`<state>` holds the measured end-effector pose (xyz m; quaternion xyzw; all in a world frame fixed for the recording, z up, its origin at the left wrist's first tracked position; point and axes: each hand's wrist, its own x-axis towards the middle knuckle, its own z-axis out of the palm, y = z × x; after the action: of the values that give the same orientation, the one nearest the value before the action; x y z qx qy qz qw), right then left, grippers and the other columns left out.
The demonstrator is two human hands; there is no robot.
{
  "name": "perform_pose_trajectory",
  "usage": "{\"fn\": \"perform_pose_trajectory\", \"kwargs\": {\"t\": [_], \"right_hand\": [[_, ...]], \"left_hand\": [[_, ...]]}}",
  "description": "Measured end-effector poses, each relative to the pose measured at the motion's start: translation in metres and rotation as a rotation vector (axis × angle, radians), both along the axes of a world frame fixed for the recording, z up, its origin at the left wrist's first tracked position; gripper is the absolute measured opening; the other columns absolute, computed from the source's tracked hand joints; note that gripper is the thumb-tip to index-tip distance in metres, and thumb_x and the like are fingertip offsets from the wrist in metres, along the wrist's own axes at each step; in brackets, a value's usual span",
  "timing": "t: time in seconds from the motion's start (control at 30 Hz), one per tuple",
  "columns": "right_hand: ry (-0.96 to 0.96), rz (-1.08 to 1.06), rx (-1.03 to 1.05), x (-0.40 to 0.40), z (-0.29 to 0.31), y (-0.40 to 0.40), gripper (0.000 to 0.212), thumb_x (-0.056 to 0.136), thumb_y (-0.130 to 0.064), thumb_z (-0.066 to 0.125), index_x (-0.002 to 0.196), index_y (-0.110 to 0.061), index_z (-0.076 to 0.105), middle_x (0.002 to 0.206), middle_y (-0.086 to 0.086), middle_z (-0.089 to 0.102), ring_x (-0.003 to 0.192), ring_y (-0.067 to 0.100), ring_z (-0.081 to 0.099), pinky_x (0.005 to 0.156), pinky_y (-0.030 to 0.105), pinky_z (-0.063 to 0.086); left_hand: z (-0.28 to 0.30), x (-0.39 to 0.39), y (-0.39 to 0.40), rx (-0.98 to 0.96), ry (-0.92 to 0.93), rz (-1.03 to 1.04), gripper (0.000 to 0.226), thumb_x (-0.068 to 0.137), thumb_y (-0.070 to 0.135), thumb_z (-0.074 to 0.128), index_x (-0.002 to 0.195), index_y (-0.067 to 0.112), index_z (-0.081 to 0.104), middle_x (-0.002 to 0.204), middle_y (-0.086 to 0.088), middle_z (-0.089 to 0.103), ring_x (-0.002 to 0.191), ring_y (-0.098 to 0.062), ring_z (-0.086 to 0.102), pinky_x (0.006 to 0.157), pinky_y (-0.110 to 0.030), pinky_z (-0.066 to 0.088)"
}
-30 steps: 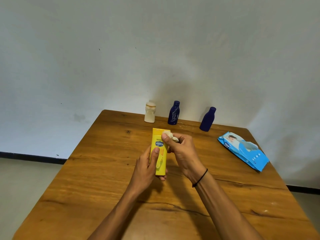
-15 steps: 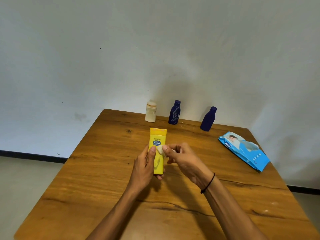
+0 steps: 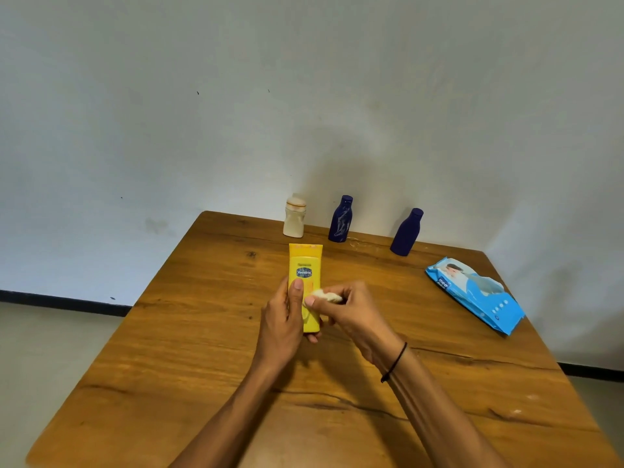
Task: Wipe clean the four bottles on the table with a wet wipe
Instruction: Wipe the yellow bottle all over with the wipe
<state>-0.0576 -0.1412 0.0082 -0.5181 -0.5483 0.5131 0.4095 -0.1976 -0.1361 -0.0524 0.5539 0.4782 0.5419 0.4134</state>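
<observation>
My left hand [image 3: 283, 324] grips the lower half of a yellow lotion bottle [image 3: 305, 265], thumb on its front, holding it above the wooden table [image 3: 202, 332]. My right hand [image 3: 351, 312] pinches a crumpled wet wipe [image 3: 324, 295] and presses it against the bottle's right side, just below the blue label. At the table's far edge stand a cream bottle [image 3: 294, 217], a dark blue bottle [image 3: 341, 219] with pale smears and a second dark blue bottle [image 3: 406, 233].
A blue pack of wet wipes [image 3: 476, 293] lies on the right side of the table. A grey wall rises right behind the far edge. The table's left and right edges drop to the floor.
The right hand with the wipe has slid down the yellow bottle, from its cap end to below the label. The left hand keeps its grip.
</observation>
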Motion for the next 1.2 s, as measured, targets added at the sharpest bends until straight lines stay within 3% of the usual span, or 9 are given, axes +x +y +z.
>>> {"fn": "perform_pose_trajectory", "kwargs": {"t": [0.17,0.3,0.47,0.53,0.63,0.8,1.07,1.13,1.2], "right_hand": [[-0.081,0.073,-0.024,0.005,-0.016,-0.010,0.020,0.091,-0.015,0.078,0.090,0.005,0.078,0.084,0.022,0.076,0.072,0.024,0.067,0.074,0.040,0.057],[-0.214,0.089,-0.013,0.006,-0.022,-0.013,0.024,0.090,-0.027,0.080,0.085,-0.004,0.080,0.082,0.010,0.079,0.076,0.018,0.068,0.075,0.040,0.054],[-0.614,-0.090,0.199,-0.005,-0.031,-0.013,0.021,0.087,-0.043,0.078,0.093,-0.023,0.078,0.083,-0.009,0.071,0.080,0.010,0.065,0.076,0.033,0.052],[-0.773,-0.154,0.328,-0.012,-0.034,-0.020,0.016,0.091,-0.034,0.075,0.102,-0.023,0.073,0.093,-0.010,0.059,0.088,0.008,0.055,0.076,0.029,0.045],[-0.796,-0.150,0.463,-0.026,-0.028,-0.035,0.033,0.090,-0.011,0.069,0.121,-0.020,0.067,0.104,-0.010,0.053,0.097,0.007,0.050,0.079,0.023,0.042],[-0.976,-0.168,0.501,-0.045,-0.020,-0.043,0.041,0.098,-0.012,0.057,0.140,-0.013,0.056,0.115,0.001,0.053,0.100,0.014,0.047,0.081,0.026,0.047],[-0.932,-0.139,0.390,-0.041,-0.027,-0.037,0.033,0.109,-0.035,0.033,0.130,-0.024,0.057,0.108,-0.001,0.045,0.098,0.016,0.042,0.085,0.038,0.047],[-0.846,-0.122,0.324,-0.035,-0.030,-0.028,0.039,0.110,-0.042,0.033,0.115,-0.020,0.064,0.104,0.002,0.049,0.098,0.019,0.047,0.084,0.039,0.046],[-0.720,-0.095,0.278,-0.028,-0.032,-0.019,0.044,0.109,-0.046,0.036,0.101,-0.015,0.066,0.098,0.005,0.057,0.093,0.022,0.053,0.078,0.039,0.044]], "left_hand": [[-0.007,0.003,0.003,0.046,0.100,0.105,0.035,0.108,0.042,0.036,0.116,0.017,0.060,0.088,0.004,0.071,0.072,-0.003,0.070,0.053,-0.020,0.052],[-0.009,0.006,0.003,0.012,0.071,0.094,0.039,0.104,0.049,0.031,0.109,0.016,0.051,0.085,0.003,0.064,0.067,-0.002,0.062,0.054,-0.019,0.049],[-0.011,0.008,0.006,-0.298,-0.315,-0.079,0.057,0.091,0.081,0.035,0.113,0.029,0.043,0.105,-0.003,0.061,0.091,-0.015,0.064,0.072,-0.034,0.056],[-0.005,0.010,0.007,-0.294,-0.300,-0.122,0.066,0.083,0.086,0.052,0.113,0.030,0.038,0.101,0.000,0.058,0.087,-0.014,0.063,0.074,-0.036,0.057],[0.003,0.017,0.009,-0.244,-0.230,-0.047,0.066,0.081,0.072,0.073,0.120,0.029,0.042,0.105,-0.005,0.069,0.096,-0.018,0.073,0.089,-0.045,0.060],[0.013,0.022,0.007,-0.325,-0.593,-0.027,0.023,0.108,0.036,0.051,0.127,0.024,0.050,0.128,-0.018,0.070,0.121,-0.025,0.070,0.106,-0.049,0.054],[0.003,0.003,0.013,-0.315,-0.783,-0.197,0.050,0.102,0.046,0.053,0.150,0.031,0.053,0.154,-0.006,0.055,0.143,-0.017,0.052,0.107,-0.038,0.053],[0.004,0.003,0.010,-0.261,-0.728,-0.223,0.049,0.103,0.045,0.053,0.151,0.034,0.053,0.151,0.005,0.057,0.129,-0.009,0.057,0.100,-0.032,0.053],[0.006,0.001,0.007,-0.234,-0.674,-0.250,0.051,0.103,0.049,0.050,0.150,0.033,0.055,0.149,-0.008,0.057,0.099,-0.010,0.058,0.089,-0.035,0.048]]}}
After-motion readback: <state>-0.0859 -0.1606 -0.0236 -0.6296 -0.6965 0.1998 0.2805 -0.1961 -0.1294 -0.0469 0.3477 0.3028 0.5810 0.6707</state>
